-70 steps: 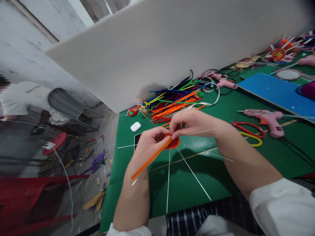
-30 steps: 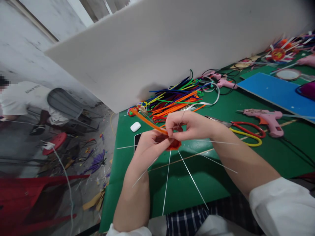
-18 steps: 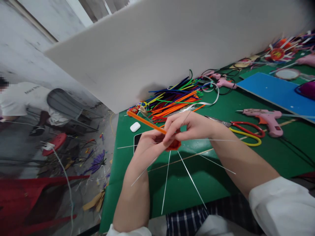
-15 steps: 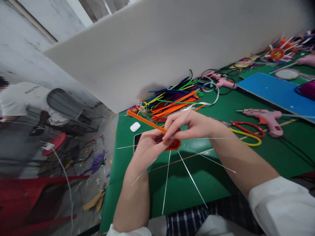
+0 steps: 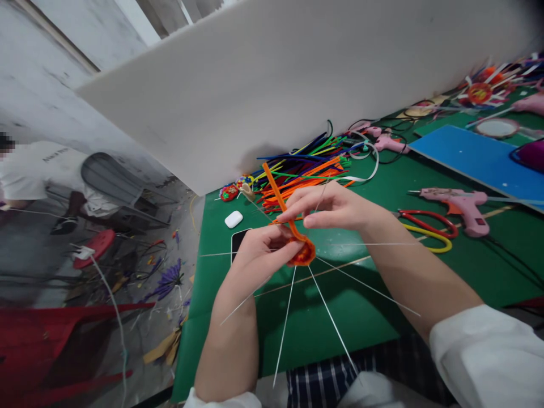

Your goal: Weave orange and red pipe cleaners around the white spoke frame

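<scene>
My left hand (image 5: 263, 255) is closed on a small round orange-and-red pipe-cleaner disc (image 5: 305, 256), its thumb pressed over the face. Thin white wire spokes (image 5: 329, 309) fan out from the disc on several sides. A loose orange pipe-cleaner end (image 5: 274, 184) rises from the disc, leaning up and left. Right beside it is my right hand (image 5: 335, 207), with index finger and thumb apart. The index fingertip crosses the orange strand; whether it presses on it I cannot tell.
Beyond my hands lies a pile of coloured pipe cleaners (image 5: 306, 170). To the right are scissors (image 5: 429, 226), a pink glue gun (image 5: 461, 207) and a blue board (image 5: 471, 153). A white case (image 5: 233, 219) and a phone (image 5: 238, 242) sit left. A person (image 5: 38, 170) sits far left.
My right fingers have parted from their pinch at the disc. The orange end has swung from pointing left to pointing more upward, and more of the disc shows.
</scene>
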### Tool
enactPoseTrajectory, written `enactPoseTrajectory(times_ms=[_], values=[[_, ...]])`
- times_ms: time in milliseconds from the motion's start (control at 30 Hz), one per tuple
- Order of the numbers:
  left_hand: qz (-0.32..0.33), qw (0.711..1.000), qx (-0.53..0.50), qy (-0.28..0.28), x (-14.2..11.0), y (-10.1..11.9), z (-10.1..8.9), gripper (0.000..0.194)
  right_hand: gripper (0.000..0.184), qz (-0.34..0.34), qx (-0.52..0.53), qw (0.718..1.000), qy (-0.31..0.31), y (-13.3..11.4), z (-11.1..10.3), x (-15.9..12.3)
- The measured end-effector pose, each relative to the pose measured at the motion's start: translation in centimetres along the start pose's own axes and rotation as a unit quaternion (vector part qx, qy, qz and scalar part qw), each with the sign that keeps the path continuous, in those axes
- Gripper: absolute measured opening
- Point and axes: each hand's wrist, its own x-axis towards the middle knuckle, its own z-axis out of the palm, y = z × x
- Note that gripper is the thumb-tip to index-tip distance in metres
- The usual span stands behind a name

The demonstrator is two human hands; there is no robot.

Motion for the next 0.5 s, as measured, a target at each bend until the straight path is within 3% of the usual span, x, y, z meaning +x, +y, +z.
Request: enactPoseTrajectory(times_ms=[200,500], values=[[-0.051,0.996,-0.075,-0.026,-0.1,0.3,-0.1,0.011,0.025,-0.022,-0.042,0.995,-0.089,-0.8,-0.8,-0.3],[-0.083,0.968,-0.176,-0.157,-0.1,-0.3,-0.7,0.012,0.019,-0.051,-0.029,0.997,-0.041,-0.8,0.6,-0.2]])
